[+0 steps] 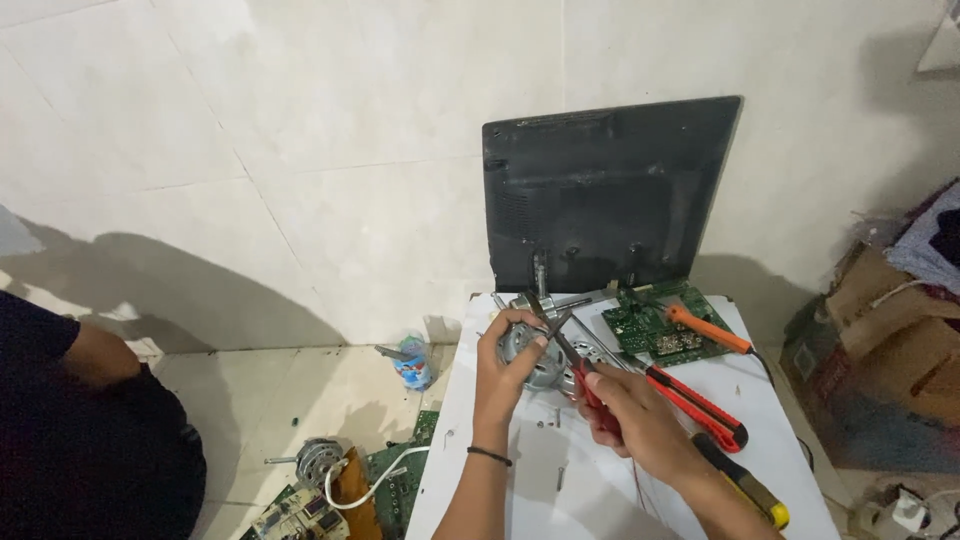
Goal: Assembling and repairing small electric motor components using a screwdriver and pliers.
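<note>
Left hand [505, 365] raised, fingers wrapped round small electric motor [530, 350], held above white surface [560, 480]. Right hand [635, 420] closed on red-handled pliers [585, 375], tips angled up-left touching motor top. Green circuit board [660, 325] just beyond.

Black monitor back panel [608, 190] leaning on the wall ahead of you, brown cardboard boxes [885, 320] at your right
</note>
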